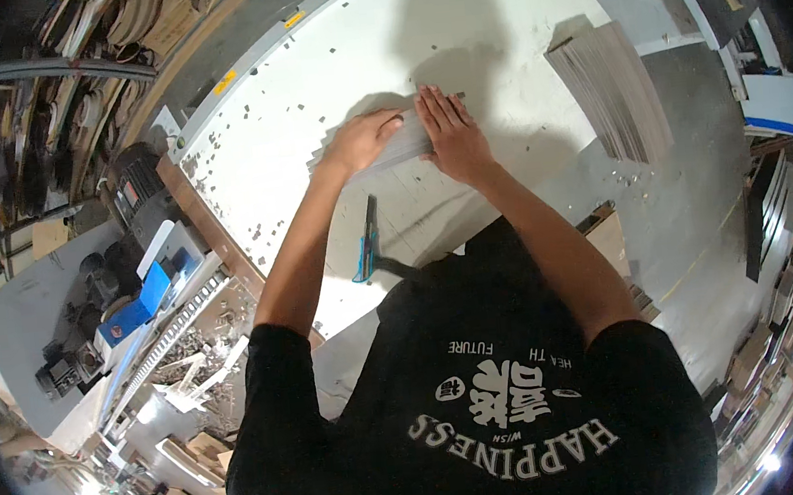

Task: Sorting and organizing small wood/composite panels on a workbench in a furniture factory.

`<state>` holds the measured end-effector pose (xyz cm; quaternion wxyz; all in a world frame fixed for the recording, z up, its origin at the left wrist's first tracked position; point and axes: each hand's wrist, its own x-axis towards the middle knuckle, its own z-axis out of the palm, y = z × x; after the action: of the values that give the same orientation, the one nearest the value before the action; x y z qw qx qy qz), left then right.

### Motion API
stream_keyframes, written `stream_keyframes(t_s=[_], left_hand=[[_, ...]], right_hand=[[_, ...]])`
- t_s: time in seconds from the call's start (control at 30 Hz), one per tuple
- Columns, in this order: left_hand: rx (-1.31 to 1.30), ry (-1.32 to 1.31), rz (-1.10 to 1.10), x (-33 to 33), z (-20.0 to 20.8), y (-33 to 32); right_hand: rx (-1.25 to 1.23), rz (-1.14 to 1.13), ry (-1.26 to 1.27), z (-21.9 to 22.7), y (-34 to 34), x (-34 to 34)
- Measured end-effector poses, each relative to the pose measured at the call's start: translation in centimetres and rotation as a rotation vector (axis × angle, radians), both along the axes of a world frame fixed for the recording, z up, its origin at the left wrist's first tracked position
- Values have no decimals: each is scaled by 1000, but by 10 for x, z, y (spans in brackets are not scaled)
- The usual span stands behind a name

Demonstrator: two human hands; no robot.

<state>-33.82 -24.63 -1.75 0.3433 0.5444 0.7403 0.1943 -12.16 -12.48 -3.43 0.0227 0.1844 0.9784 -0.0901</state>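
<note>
Grey strip stack lies upper centre, long axis rising rightward; left hand covers its left part, grip unclear; right hand rests flat, fingers straight, across its right end

Sheets probably grey, cutter blue and black

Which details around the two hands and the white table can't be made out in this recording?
All in the head view:
Left hand: palm hidden by its own back.
Grey stack between the hands: partly covered by the left hand and right hand.
White table: far side cut off by the upper edge; near edge partly hidden by the black shirt.
Stack at right: layers too fine to count.
</note>
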Motion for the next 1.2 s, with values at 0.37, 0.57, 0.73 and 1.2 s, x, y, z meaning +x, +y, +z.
stream_keyframes(t_s=[0.37,0.57,0.73,1.2], left_hand=[[310,-599,777,-4,-39,-161],[525,-913,841,31,-60,-145],[552,-927,869,33,-59,-149],[604,-908,854,29,-65,-141]], right_hand=[[-345,-266,305,-23,38,39],[-1347,-427,405,-36,32,40],[-1435,-425,438,-32,29,37],[-1290,-363,537,-96,24,50]])
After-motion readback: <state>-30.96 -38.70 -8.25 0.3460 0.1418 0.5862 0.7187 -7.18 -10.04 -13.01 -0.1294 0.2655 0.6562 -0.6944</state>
